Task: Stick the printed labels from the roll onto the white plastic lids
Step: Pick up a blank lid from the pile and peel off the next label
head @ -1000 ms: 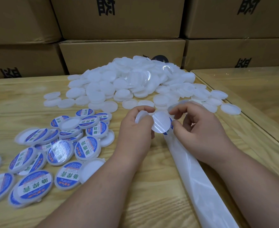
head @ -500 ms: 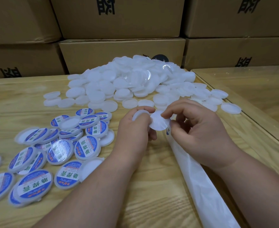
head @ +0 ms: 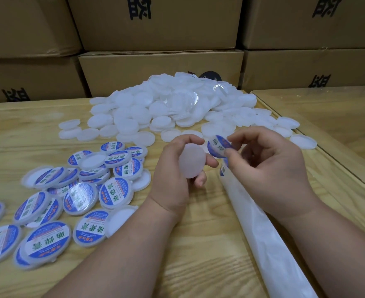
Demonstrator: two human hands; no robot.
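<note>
My left hand (head: 175, 177) grips a plain white plastic lid (head: 192, 162) between thumb and fingers, held up above the table. Just to its right, my right hand (head: 269, 166) pinches a round blue and white printed label (head: 218, 147), lifted free and tilted toward the lid without touching it. Below my right hand lies the white backing strip of the label roll (head: 261, 229), running toward the front right, with another label partly showing at its top end.
A big heap of unlabelled white lids (head: 173, 104) covers the back of the wooden table (head: 198, 244). Several labelled lids (head: 115, 193) lie spread at the left. Cardboard boxes (head: 160, 67) are stacked behind. A glass-topped table (head: 332, 117) adjoins on the right.
The label has come off the backing strip and its printed face now shows in my right hand. My left hand has turned the lid and drawn it slightly apart from the label.
</note>
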